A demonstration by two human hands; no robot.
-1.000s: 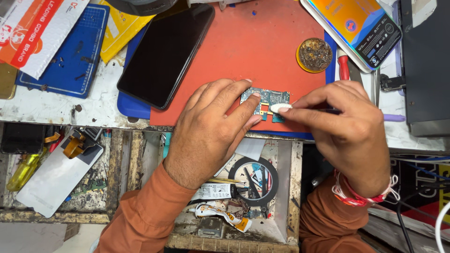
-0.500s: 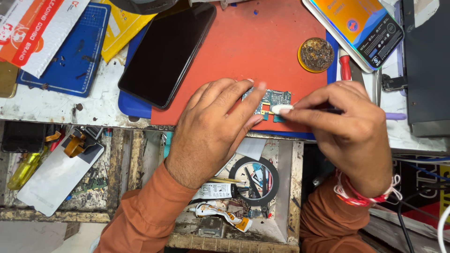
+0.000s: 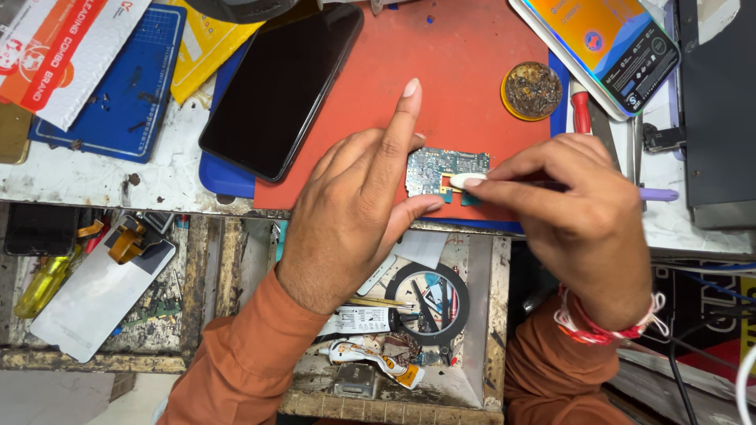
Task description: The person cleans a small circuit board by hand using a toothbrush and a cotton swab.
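**Cleaning the small circuit board, still underway**

My right hand pinches a slim tool, its white tip touching the circuit board. My left hand pins the board's near edge with the thumb, forefinger raised. The work looks unfinished. Beyond lie the red mat and dark phone.

Close overhead head view (straight down)
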